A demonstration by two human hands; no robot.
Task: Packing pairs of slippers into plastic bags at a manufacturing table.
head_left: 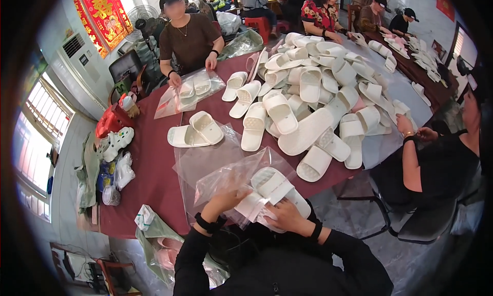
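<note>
Low in the head view, a pair of white slippers (272,184) lies at the table's near edge, in front of my body. My right hand (287,215) grips the nearer slipper, its fingers bent over the strap. My left hand (224,200) is closed at the left side of the pair, where a clear plastic bag (226,174) bunches up; its fingertips are partly hidden. More clear bags lie flat beneath on the dark red cloth. Just beyond them rests another pair of white slippers (196,130).
A large heap of white slippers (310,83) covers the table's middle and right. Across the table, a person handles bagged slippers (195,88); others sit along the far and right sides. A red bag (114,122) and a plastic jar (111,196) stand at the left edge.
</note>
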